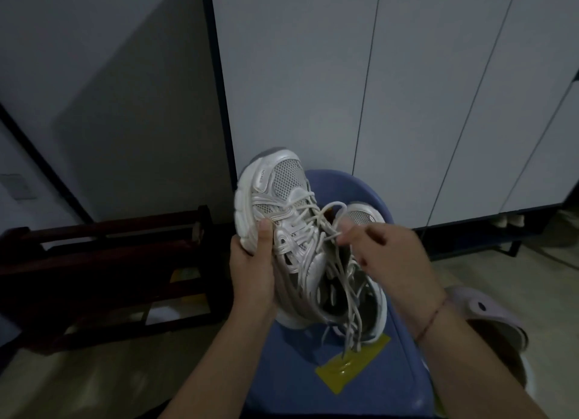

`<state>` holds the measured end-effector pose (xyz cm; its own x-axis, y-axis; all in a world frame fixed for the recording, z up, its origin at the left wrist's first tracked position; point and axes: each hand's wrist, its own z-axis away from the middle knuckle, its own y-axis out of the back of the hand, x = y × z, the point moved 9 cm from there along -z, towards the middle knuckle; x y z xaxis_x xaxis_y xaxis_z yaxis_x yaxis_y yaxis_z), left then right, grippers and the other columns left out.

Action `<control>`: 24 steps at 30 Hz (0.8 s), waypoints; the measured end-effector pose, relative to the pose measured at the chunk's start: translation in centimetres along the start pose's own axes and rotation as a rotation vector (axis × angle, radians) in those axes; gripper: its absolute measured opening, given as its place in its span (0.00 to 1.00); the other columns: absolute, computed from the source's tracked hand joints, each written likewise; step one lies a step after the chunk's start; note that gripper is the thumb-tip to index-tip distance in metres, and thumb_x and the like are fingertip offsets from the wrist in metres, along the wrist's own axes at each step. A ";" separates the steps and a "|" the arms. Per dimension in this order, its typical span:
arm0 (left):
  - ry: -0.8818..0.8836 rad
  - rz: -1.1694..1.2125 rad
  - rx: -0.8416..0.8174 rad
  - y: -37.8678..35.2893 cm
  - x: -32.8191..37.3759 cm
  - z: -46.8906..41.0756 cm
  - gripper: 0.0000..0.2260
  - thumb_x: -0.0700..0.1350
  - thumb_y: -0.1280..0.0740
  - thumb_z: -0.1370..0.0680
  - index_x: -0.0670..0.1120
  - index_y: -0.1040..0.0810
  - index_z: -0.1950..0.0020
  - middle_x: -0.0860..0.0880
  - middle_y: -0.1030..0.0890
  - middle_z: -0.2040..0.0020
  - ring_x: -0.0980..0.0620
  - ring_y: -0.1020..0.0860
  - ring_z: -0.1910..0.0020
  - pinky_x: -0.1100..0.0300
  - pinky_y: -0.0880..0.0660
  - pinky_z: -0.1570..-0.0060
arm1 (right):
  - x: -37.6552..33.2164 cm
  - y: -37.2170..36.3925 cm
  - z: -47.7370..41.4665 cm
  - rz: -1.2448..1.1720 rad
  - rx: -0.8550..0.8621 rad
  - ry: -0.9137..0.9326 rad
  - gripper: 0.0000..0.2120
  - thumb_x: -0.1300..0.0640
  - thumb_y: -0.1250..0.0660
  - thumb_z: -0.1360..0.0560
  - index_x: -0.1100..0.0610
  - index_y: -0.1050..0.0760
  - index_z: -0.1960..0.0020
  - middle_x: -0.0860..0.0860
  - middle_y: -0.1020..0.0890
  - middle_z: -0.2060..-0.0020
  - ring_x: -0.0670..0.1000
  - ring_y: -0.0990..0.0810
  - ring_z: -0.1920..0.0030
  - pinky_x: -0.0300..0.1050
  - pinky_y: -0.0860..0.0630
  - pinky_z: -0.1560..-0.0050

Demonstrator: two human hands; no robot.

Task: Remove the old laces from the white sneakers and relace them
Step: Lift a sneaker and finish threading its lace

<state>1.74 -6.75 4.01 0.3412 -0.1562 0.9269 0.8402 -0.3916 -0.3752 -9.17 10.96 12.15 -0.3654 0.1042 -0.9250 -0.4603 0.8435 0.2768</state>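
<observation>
1. Filling the background, tall white cabinet doors [407, 89] stand behind everything.
2. A blue plastic seat [300, 374] lies below the hands, with a dark wooden frame [109, 262] on the floor to its left.
3. One white sneaker [282, 196] is raised above the seat, toe pointing up and away, its lace only partly threaded.
4. A second white sneaker [360, 216] lies on the seat just behind and right of the first.
5. The left hand [253, 262] grips the raised sneaker's sole edge, thumb pressed on the upper.
6. The right hand [391, 252] pinches a loop of white lace [329, 230] near the tongue; its fingertips are blurred.
7. Loose lace ends hang down to a yellow tape patch [347, 371] on the seat.
</observation>
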 end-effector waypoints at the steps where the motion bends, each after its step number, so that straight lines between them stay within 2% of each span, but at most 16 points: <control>1: -0.034 -0.018 -0.008 -0.3 0.3 0.3 0.15 0.57 0.31 0.27 0.52 0.24 0.43 0.53 0.17 0.47 0.56 0.18 0.49 0.61 0.22 0.52 | 0.0 -0.6 0.2 0.042 -0.008 0.005 0.21 0.43 0.32 0.28 0.59 0.24 0.71 0.46 0.33 0.81 0.44 0.37 0.77 0.36 0.36 0.73; 3: -0.093 -0.052 -0.019 -0.7 0.8 0.9 0.12 0.56 0.31 0.29 0.54 0.24 0.49 0.54 0.17 0.50 0.61 0.18 0.53 0.64 0.22 0.56 | 0.4 -1.0 0.4 0.097 0.008 0.011 0.23 0.44 0.31 0.29 0.62 0.25 0.71 0.47 0.30 0.80 0.43 0.33 0.77 0.32 0.35 0.73; 5: -0.135 -0.065 -0.029 -1.0 1.0 1.2 0.13 0.57 0.31 0.31 0.54 0.24 0.51 0.55 0.17 0.52 0.64 0.18 0.57 0.68 0.23 0.59 | 1.0 -0.8 0.3 0.095 0.026 -0.013 0.17 0.47 0.29 0.30 0.60 0.21 0.68 0.48 0.23 0.76 0.42 0.28 0.74 0.35 0.29 0.69; 7: -0.142 -0.084 -0.037 -1.1 0.9 1.4 0.14 0.59 0.31 0.32 0.55 0.24 0.50 0.55 0.17 0.51 0.65 0.18 0.57 0.68 0.23 0.59 | 1.8 -0.7 0.1 -0.026 0.028 -0.058 0.09 0.54 0.27 0.29 0.58 0.18 0.65 0.47 0.18 0.72 0.44 0.22 0.70 0.40 0.24 0.64; 9: -0.142 -0.100 -0.029 -1.0 0.9 1.4 0.12 0.58 0.31 0.29 0.55 0.25 0.49 0.57 0.18 0.51 0.66 0.19 0.57 0.69 0.23 0.58 | 2.3 -1.2 0.0 -0.212 0.002 -0.094 0.06 0.59 0.28 0.29 0.60 0.19 0.63 0.49 0.19 0.72 0.45 0.24 0.71 0.39 0.25 0.66; 11: -0.141 -0.109 0.023 -0.5 0.8 1.1 0.10 0.54 0.32 0.25 0.54 0.25 0.46 0.58 0.19 0.51 0.68 0.20 0.57 0.72 0.23 0.58 | 1.4 -1.8 0.2 -0.296 -0.056 -0.037 0.06 0.61 0.29 0.28 0.61 0.21 0.63 0.45 0.23 0.75 0.40 0.28 0.75 0.33 0.30 0.70; 13: -0.131 -0.095 0.099 0.4 0.6 0.7 0.13 0.54 0.32 0.23 0.50 0.25 0.41 0.56 0.19 0.49 0.63 0.20 0.53 0.64 0.21 0.50 | -0.1 -2.6 0.7 -0.298 -0.157 0.070 0.06 0.62 0.29 0.29 0.59 0.22 0.64 0.46 0.24 0.76 0.40 0.28 0.73 0.31 0.30 0.69; 15: -0.101 -0.090 0.175 1.4 -0.1 0.3 0.17 0.55 0.31 0.24 0.46 0.24 0.41 0.49 0.17 0.47 0.53 0.18 0.49 0.52 0.21 0.44 | -1.4 -4.1 1.4 -0.264 -0.311 0.166 0.05 0.60 0.26 0.31 0.57 0.21 0.64 0.56 0.22 0.70 0.46 0.25 0.67 0.37 0.25 0.64; 16: -0.086 -0.084 0.200 1.7 -0.4 0.1 0.17 0.56 0.31 0.24 0.45 0.24 0.42 0.48 0.17 0.47 0.50 0.18 0.49 0.50 0.21 0.44 | -1.7 -4.9 1.9 -0.234 -0.397 0.192 0.04 0.59 0.26 0.32 0.56 0.21 0.64 0.59 0.22 0.68 0.48 0.25 0.66 0.40 0.25 0.62; 17: -0.077 -0.078 0.210 1.9 -0.6 0.0 0.17 0.56 0.31 0.24 0.44 0.24 0.43 0.47 0.17 0.47 0.50 0.18 0.49 0.48 0.21 0.44 | -1.8 -5.5 2.2 -0.208 -0.465 0.190 0.04 0.58 0.26 0.32 0.57 0.21 0.63 0.59 0.23 0.69 0.48 0.25 0.66 0.40 0.25 0.63; 19: -0.066 -0.081 0.212 2.1 -0.7 -0.2 0.17 0.55 0.31 0.24 0.43 0.25 0.44 0.47 0.17 0.49 0.49 0.18 0.50 0.49 0.21 0.45 | -1.3 -6.0 2.4 -0.199 -0.525 0.102 0.07 0.54 0.28 0.32 0.58 0.22 0.63 0.51 0.25 0.73 0.45 0.29 0.73 0.37 0.30 0.70; 21: -0.066 -0.083 0.203 2.1 -0.4 -0.2 0.16 0.54 0.31 0.23 0.44 0.25 0.44 0.49 0.18 0.50 0.52 0.19 0.52 0.54 0.22 0.49 | -0.3 -5.5 2.0 -0.243 -0.467 -0.057 0.13 0.47 0.31 0.34 0.57 0.21 0.64 0.50 0.27 0.75 0.44 0.33 0.76 0.35 0.35 0.75; 24: -0.083 -0.073 0.148 1.4 0.2 0.1 0.15 0.53 0.32 0.23 0.47 0.26 0.40 0.53 0.19 0.49 0.59 0.20 0.52 0.63 0.25 0.55 | 1.5 -4.2 1.2 -0.321 -0.273 -0.247 0.22 0.40 0.32 0.38 0.60 0.23 0.65 0.52 0.32 0.76 0.45 0.38 0.78 0.35 0.40 0.77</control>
<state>3.04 -7.20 3.67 0.3057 -0.0543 0.9506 0.9147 -0.2604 -0.3090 -6.85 8.23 9.25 0.0179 0.0114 -0.9998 -0.7260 0.6876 -0.0052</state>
